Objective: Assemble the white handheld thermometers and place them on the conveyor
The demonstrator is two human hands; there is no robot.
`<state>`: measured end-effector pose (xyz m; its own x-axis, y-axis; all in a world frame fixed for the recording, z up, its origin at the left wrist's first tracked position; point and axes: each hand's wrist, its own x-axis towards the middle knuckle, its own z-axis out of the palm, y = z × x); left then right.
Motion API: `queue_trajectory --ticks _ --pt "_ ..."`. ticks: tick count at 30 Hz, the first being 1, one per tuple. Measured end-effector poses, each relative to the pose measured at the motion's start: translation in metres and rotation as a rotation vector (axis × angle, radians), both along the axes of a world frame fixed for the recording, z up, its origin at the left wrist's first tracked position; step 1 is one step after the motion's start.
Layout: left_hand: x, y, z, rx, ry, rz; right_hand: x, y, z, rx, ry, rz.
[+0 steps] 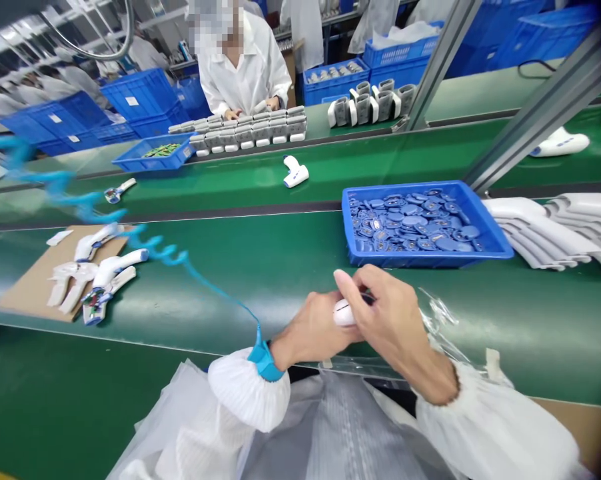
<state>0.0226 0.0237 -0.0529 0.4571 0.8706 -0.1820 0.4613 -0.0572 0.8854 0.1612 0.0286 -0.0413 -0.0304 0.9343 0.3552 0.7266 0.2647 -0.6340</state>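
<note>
White plastic part (343,313), small and rounded, held between both hands, long axis roughly side to side as far as shows; right hand (395,320) nearer, fingers (348,287) closed over the top in a pinch; left hand (310,328) curled against the near side, grip partly hidden. Ahead of the hands, on green worktop (260,280): blue tray (430,259) of round blue-grey discs (410,227). Right of the hands: stacked white housings (545,230). Left of the hands: cardboard sheet (30,293) with white handheld devices (111,270); blue coiled cord (165,253) running to left wrist strap (264,361)
</note>
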Motion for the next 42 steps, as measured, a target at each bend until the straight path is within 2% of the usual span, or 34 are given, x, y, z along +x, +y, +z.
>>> queue_trajectory --ticks 2,4,6,8,10,15,17,19,21,22,24,26,28,31,34,36,38,40,42 --pt "0.000 0.001 0.002 0.120 0.162 -0.099 -0.011 0.006 -0.005 0.103 -0.088 0.019" --pt "-0.001 0.005 0.006 0.212 0.295 -0.099 -0.012 0.012 -0.007 0.194 -0.079 -0.002" --pt "-0.006 0.010 0.012 0.200 0.311 -0.074 -0.008 0.019 -0.007 0.220 0.001 -0.086" --pt "-0.010 0.013 0.017 0.137 0.223 -0.045 -0.005 0.023 -0.005 0.186 0.060 -0.156" --pt "-0.012 0.012 0.017 0.126 0.175 -0.025 -0.007 0.025 -0.004 0.127 0.064 -0.156" --pt "-0.009 0.004 0.003 0.305 0.354 0.009 -0.019 0.024 -0.003 -0.076 0.060 -0.152" --pt "-0.017 0.003 0.000 0.308 0.343 0.031 -0.009 0.032 0.006 -0.184 0.080 -0.059" --pt "-0.035 0.004 0.000 0.279 0.312 0.088 0.013 0.052 0.016 -0.264 0.062 0.001" --pt "-0.059 0.007 0.002 0.231 0.303 0.146 0.040 0.082 0.021 -0.262 -0.103 -0.077" --pt "-0.071 0.008 0.003 0.208 0.310 0.161 0.053 0.099 0.021 -0.244 -0.250 -0.141" --pt "-0.090 0.012 0.004 0.196 0.343 0.174 0.069 0.131 0.013 -0.270 -0.428 -0.187" --pt "-0.095 0.016 0.002 0.275 0.418 0.179 0.074 0.154 0.000 -0.312 -0.470 -0.170" --pt "-0.086 0.022 -0.001 0.434 0.546 0.142 0.072 0.165 -0.011 -0.317 -0.458 -0.145" --pt "-0.063 0.033 -0.004 0.574 0.739 0.097 0.069 0.165 -0.016 -0.286 -0.424 -0.114" --pt "-0.054 0.045 0.001 0.524 0.778 0.216 0.072 0.154 -0.008 -0.248 -0.347 -0.122" --pt "-0.059 0.049 0.007 0.433 0.617 0.369 0.073 0.140 0.003 -0.224 -0.262 -0.134" --pt "-0.065 0.048 0.014 0.333 0.345 0.499 0.069 0.122 0.012 -0.208 -0.066 -0.120" --pt "-0.065 0.045 0.019 0.262 0.122 0.511 0.057 0.102 0.019 -0.179 0.179 -0.079" --pt "-0.055 0.041 0.022 0.218 0.052 0.433 0.039 0.083 0.022 -0.118 0.376 -0.047"
